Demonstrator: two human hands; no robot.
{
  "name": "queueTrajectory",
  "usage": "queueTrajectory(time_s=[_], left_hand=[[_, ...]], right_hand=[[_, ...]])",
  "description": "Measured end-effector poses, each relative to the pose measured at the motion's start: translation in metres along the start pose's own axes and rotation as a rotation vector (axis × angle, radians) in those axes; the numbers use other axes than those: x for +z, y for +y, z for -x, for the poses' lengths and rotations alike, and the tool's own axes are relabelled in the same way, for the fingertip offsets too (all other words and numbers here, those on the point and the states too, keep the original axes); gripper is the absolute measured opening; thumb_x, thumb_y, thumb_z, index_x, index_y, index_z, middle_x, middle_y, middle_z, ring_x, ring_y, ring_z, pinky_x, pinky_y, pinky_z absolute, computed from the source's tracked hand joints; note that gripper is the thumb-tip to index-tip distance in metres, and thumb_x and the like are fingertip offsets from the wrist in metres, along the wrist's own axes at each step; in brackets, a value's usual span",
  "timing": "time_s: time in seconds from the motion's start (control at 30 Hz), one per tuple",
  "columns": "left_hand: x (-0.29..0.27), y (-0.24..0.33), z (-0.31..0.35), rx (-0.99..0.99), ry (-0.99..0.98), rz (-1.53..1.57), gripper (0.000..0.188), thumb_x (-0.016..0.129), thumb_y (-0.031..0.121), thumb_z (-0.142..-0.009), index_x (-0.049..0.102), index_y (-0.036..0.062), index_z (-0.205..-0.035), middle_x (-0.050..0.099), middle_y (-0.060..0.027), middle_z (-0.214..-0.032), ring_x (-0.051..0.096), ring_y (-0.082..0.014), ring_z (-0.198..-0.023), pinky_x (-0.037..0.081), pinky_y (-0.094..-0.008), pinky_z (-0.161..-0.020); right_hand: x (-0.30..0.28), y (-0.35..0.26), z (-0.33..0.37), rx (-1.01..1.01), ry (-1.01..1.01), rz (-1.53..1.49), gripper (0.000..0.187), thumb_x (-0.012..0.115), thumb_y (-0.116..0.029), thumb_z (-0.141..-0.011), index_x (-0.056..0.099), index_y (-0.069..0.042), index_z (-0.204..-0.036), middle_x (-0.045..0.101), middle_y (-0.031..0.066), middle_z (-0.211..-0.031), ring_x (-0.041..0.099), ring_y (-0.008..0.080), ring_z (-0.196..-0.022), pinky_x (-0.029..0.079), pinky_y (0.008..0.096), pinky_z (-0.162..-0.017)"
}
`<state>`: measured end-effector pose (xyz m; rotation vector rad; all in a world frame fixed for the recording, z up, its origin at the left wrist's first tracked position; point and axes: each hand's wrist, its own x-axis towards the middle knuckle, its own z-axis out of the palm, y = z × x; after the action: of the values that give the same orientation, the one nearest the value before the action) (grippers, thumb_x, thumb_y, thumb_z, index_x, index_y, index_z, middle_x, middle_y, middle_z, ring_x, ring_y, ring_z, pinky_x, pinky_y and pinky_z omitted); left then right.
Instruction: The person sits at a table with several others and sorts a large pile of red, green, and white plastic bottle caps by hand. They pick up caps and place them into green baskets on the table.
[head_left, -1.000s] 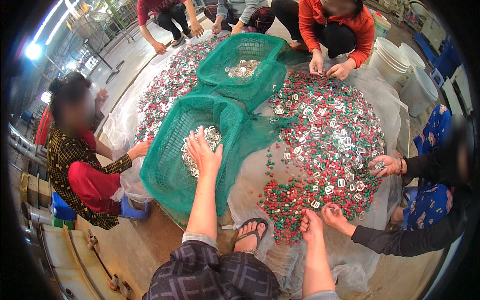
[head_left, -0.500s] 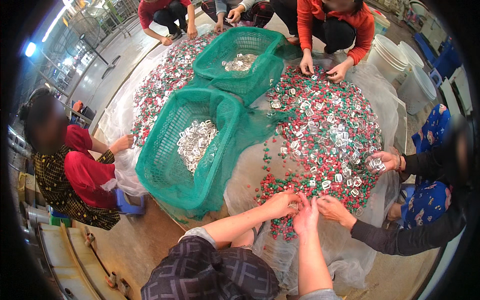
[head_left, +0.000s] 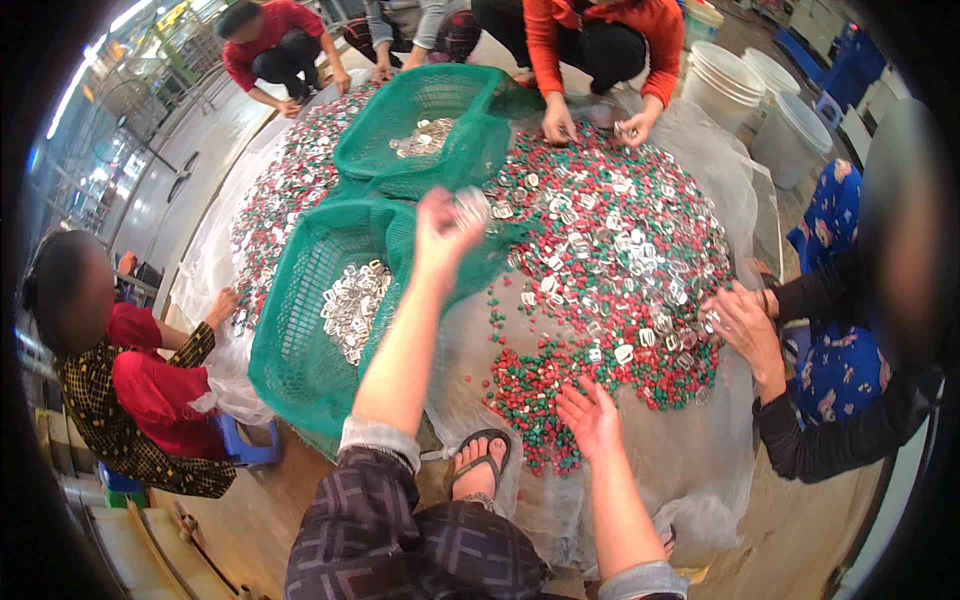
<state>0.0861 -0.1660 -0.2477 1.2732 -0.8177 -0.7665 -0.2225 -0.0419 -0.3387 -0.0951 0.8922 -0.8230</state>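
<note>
My left hand (head_left: 442, 240) is raised over the near end of the green netting, closed around several silver metal buckles (head_left: 473, 206) that are smeared by motion. Under that arm lies the nearer green plastic basket (head_left: 285, 330), with a heap of silver buckles (head_left: 354, 312) in it. My right hand (head_left: 592, 422) is palm up with fingers spread, holding nothing. It hovers at the near edge of a wide pile of red and green pellets (head_left: 530, 385), in which many silver buckles (head_left: 640, 255) are scattered.
A second green basket (head_left: 362, 125) with buckles stands farther off. Translucent sheeting (head_left: 690, 470) lies under the piles. Several people crouch around, including a person's hands (head_left: 742, 325) at my right. White buckets (head_left: 790, 140) stand far right. My sandalled foot (head_left: 478, 465) is below.
My left hand has moved from the pile up and left toward the baskets, carrying buckles. My right hand has opened and shifted slightly left. The neighbour's reaching hand has drawn back right.
</note>
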Motion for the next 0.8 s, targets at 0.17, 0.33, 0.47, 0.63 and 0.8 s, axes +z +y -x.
queueTrajectory(time_s=[0.17, 0.33, 0.47, 0.63, 0.8], left_hand=[[0.021, 0.019, -0.018, 0.007, -0.040, -0.063, 0.088, 0.075, 0.012, -0.067, 0.020, 0.0120, -0.135, 0.041, -0.0167, -0.123, 0.054, -0.0227, -0.096, 0.049, -0.0345, -0.076], [0.052, -0.076, 0.013, -0.048, -0.553, -0.484, 0.046, 0.072, 0.011, -0.069, 0.056, 0.0062, -0.111, 0.061, -0.0087, -0.096, 0.060, -0.0141, -0.085, 0.050, -0.0294, -0.074], [0.101, -0.152, 0.052, 0.137, -0.717, -0.945, 0.065, 0.073, 0.021, -0.063, 0.048, 0.0105, -0.122, 0.056, -0.0161, -0.113, 0.056, -0.0276, -0.100, 0.045, -0.0389, -0.087], [0.144, -0.146, 0.091, -0.025, -0.806, -1.180, 0.075, 0.070, 0.027, -0.065, 0.036, 0.0205, -0.131, 0.034, -0.0210, -0.133, 0.038, -0.0385, -0.119, 0.034, -0.0420, -0.099], [0.125, -0.121, 0.154, 0.136, -1.185, -1.139, 0.062, 0.066, 0.017, -0.063, 0.048, 0.0216, -0.122, 0.045, -0.0180, -0.121, 0.051, -0.0333, -0.103, 0.044, -0.0419, -0.086]], right_hand=[[-0.036, -0.003, -0.011, -0.068, 0.269, -0.019, 0.028, 0.054, -0.025, -0.084, 0.051, -0.007, -0.106, 0.062, 0.0103, -0.087, 0.060, 0.0211, -0.078, 0.049, 0.0333, -0.069], [-0.057, -0.001, -0.021, -0.124, 0.429, -0.029, 0.023, 0.052, -0.021, -0.084, 0.053, -0.008, -0.103, 0.061, 0.0064, -0.081, 0.059, 0.0170, -0.070, 0.049, 0.0305, -0.062], [-0.069, -0.007, -0.015, -0.148, 0.564, -0.014, 0.022, 0.050, -0.020, -0.085, 0.053, -0.009, -0.103, 0.061, 0.0057, -0.079, 0.058, 0.0160, -0.066, 0.049, 0.0301, -0.059], [-0.078, -0.009, -0.010, -0.160, 0.606, 0.006, 0.021, 0.048, -0.019, -0.085, 0.053, -0.011, -0.103, 0.060, 0.0050, -0.077, 0.057, 0.0153, -0.062, 0.048, 0.0294, -0.057], [-0.088, -0.008, -0.013, -0.164, 0.639, 0.008, 0.020, 0.049, -0.019, -0.085, 0.054, -0.010, -0.102, 0.059, 0.0048, -0.077, 0.056, 0.0146, -0.061, 0.047, 0.0266, -0.053]])
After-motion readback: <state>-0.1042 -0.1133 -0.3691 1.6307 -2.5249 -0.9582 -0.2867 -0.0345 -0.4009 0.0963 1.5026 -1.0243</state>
